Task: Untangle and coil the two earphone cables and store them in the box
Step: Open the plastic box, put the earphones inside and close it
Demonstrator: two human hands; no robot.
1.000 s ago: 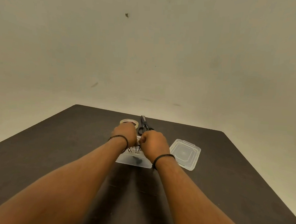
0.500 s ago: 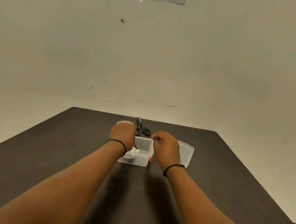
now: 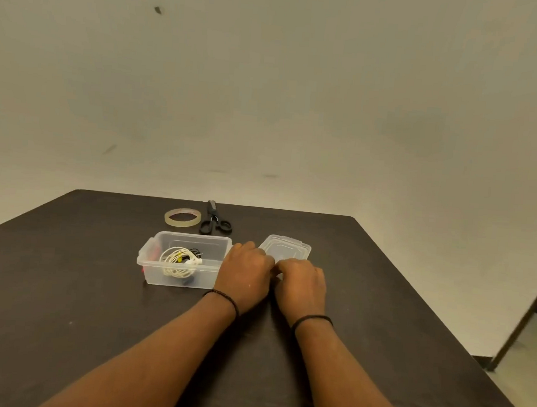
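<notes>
The clear plastic box (image 3: 212, 277) stands open on the dark table. A coiled white earphone cable (image 3: 176, 263) lies inside it, with a bit of black cable (image 3: 195, 253) behind the coil. The clear lid (image 3: 289, 246) lies flat just right of the box. My left hand (image 3: 245, 274) sits between box and lid, its fingers curled onto the lid's near left corner. Beside it, my right hand (image 3: 301, 283) has its fingers curled over the lid's near edge. The hands hide that edge.
A roll of clear tape (image 3: 182, 218) and black scissors (image 3: 214, 223) lie behind the box near the table's far edge. The table (image 3: 64, 284) ends at the right, where a dark furniture leg (image 3: 519, 329) stands on the floor.
My left hand left the box and moved right to the lid. My right hand settled on the lid's near edge. The view shifted, so the box now appears further left.
</notes>
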